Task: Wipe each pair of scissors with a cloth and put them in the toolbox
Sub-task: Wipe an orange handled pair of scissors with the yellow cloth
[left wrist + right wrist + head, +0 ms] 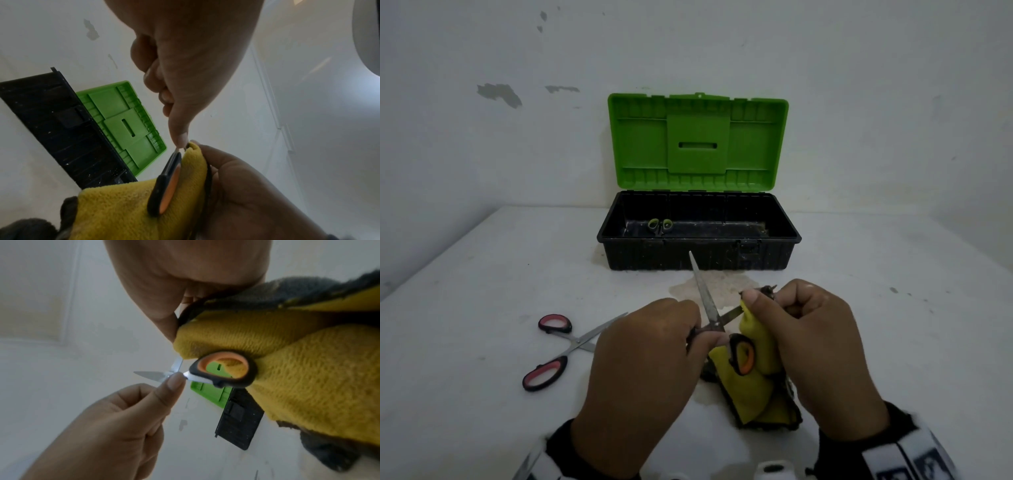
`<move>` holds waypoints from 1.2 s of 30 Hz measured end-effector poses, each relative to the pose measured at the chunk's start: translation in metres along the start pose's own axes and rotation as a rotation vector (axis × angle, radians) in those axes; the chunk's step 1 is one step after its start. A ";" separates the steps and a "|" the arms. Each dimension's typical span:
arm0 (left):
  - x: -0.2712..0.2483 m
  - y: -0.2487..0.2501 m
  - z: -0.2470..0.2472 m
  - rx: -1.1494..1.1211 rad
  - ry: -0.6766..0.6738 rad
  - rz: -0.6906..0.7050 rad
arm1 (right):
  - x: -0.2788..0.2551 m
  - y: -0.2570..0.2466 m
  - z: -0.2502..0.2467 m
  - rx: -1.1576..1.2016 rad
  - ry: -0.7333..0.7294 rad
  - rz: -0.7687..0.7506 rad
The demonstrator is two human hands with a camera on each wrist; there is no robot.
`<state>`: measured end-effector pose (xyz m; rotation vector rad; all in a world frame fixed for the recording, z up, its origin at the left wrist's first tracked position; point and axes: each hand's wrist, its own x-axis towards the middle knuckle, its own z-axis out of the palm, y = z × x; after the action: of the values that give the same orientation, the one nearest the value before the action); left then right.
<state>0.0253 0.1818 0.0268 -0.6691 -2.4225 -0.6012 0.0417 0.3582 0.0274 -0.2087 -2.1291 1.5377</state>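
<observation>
From the head view we count 3 pairs of scissors. 1 pair with orange-lined handles (726, 329) is up off the table (482, 267) between our hands, blades spread apart. Our left hand (643, 346) pinches it near the pivot with thumb and fingers curled round the metal. Our right hand (815, 346) is clamped on the yellow cloth (753, 387), fingers and thumb folded over it where it wraps 1 blade. A 2nd pair, with pink-lined handles (558, 346), lies open on the table to the left, apart from our hands. A 3rd, with green handle loops (660, 225), lies inside the toolbox (698, 253) at its left end; only the loops show above the front wall.

The wrist views show neither of those other 2 pairs. The right wrist view gives what the head view cannot: the orange loop face-on (224, 369), pressed against the cloth, with the thumb tip of our left hand (174, 379) on the pivot. The left wrist view shows the same handle edge-on (164, 185) lying on the cloth, and the dark reverse side of the cloth at the lower left.

The wrapped blade's tip is hidden under the cloth and our right fingers. The 2nd orange handle is covered by our left hand. The toolbox's green lid (698, 142) stands open against the wall behind.
</observation>
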 end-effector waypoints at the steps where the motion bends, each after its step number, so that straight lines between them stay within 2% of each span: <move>1: 0.000 0.001 -0.001 0.006 0.000 0.004 | 0.002 0.002 -0.002 0.024 0.015 0.021; 5: -0.002 0.000 -0.002 0.020 0.001 0.001 | 0.011 0.007 -0.007 0.073 0.070 0.049; 10: -0.001 0.000 -0.006 -0.002 -0.015 -0.018 | 0.005 -0.002 -0.007 0.060 -0.010 0.029; 16: -0.001 0.003 -0.003 -0.076 -0.026 -0.071 | 0.014 0.004 -0.009 0.080 0.072 0.043; 22: -0.002 0.001 -0.009 -0.087 -0.061 -0.092 | 0.012 0.000 -0.015 0.091 0.003 0.010; 24: -0.004 0.000 -0.008 -0.125 -0.086 -0.149 | 0.018 0.001 -0.019 0.129 0.041 0.023; 27: -0.003 -0.001 -0.006 -0.348 -0.107 -0.320 | 0.020 -0.002 -0.025 0.197 0.088 0.007; 31: -0.001 -0.003 -0.006 -0.443 -0.107 -0.365 | 0.006 -0.011 -0.021 0.203 -0.040 -0.070; 33: -0.001 0.000 -0.006 -0.463 -0.138 -0.376 | -0.001 -0.012 -0.015 0.111 -0.109 -0.124; 36: 0.000 0.005 -0.005 -0.443 -0.168 -0.380 | -0.009 -0.011 -0.008 -0.053 -0.114 -0.196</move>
<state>0.0306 0.1829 0.0319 -0.4383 -2.6155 -1.3100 0.0549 0.3576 0.0368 0.0703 -2.2066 1.4110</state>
